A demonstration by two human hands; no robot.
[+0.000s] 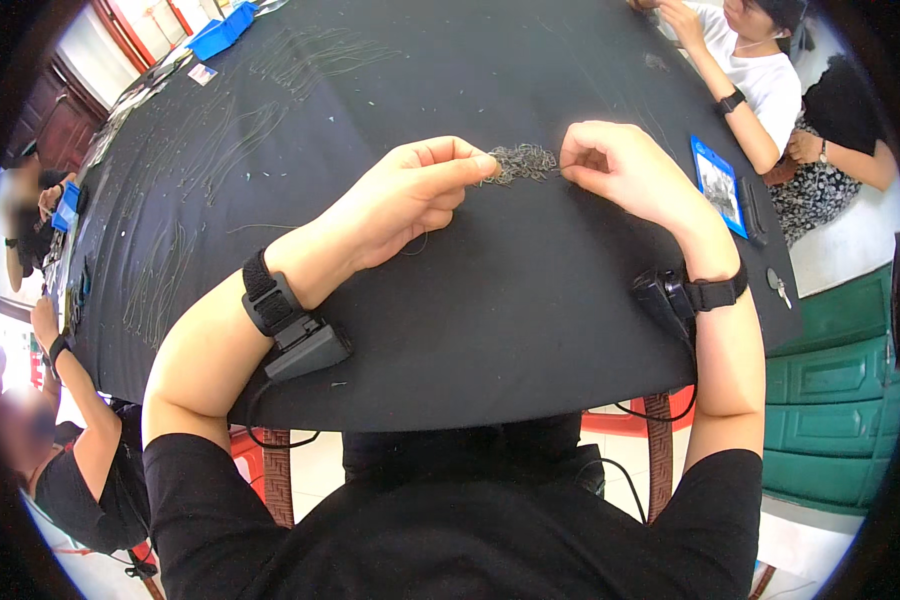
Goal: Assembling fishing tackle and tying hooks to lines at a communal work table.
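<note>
A small heap of tangled, dark grey-green thin strands (523,163) lies on the black tabletop in front of me, between my two hands. My left hand (425,190) is closed, thumb and index finger pinched at the heap's left edge on a strand. A fine loop of strand shows below its curled fingers. On the other side, my right hand (615,165) has its fingers curled, with thumb and index tips at the heap's right edge. Whatever is between those tips is too small to make out. Black straps with dark devices sit on both my wrists.
Long thin strands (225,150) lie spread over the left and far parts of the black cloth (470,330). A blue tray (220,30) stands at the far left. A blue packet (718,185) and keys (778,287) lie at the right edge. Other people sit on both sides.
</note>
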